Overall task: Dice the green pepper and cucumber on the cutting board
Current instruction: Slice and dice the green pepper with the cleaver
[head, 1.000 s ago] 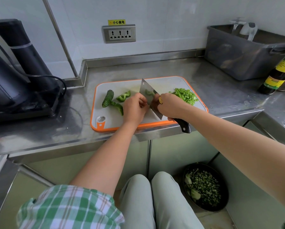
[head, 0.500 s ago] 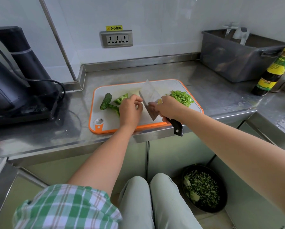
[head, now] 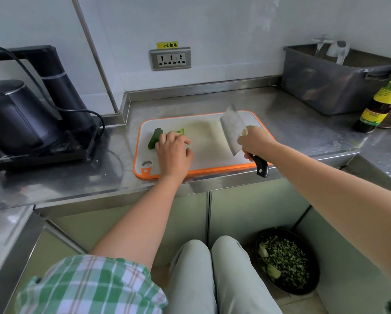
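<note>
Gripping the cleaver (head: 233,130) by the cutting board's (head: 208,152) right edge, the right hand (head: 255,141) leaves open board between; the left hand's (head: 174,152) fingers cover the green pepper (head: 180,131), grasp untellable.

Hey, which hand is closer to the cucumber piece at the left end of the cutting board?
The left. The left hand lies directly beside the cucumber piece, on its right. The right hand grips the cleaver toward the opposite end of the cutting board.

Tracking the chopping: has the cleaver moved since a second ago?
Yes: the cleaver moved right, from the cutting board's middle toward its right end.
</note>
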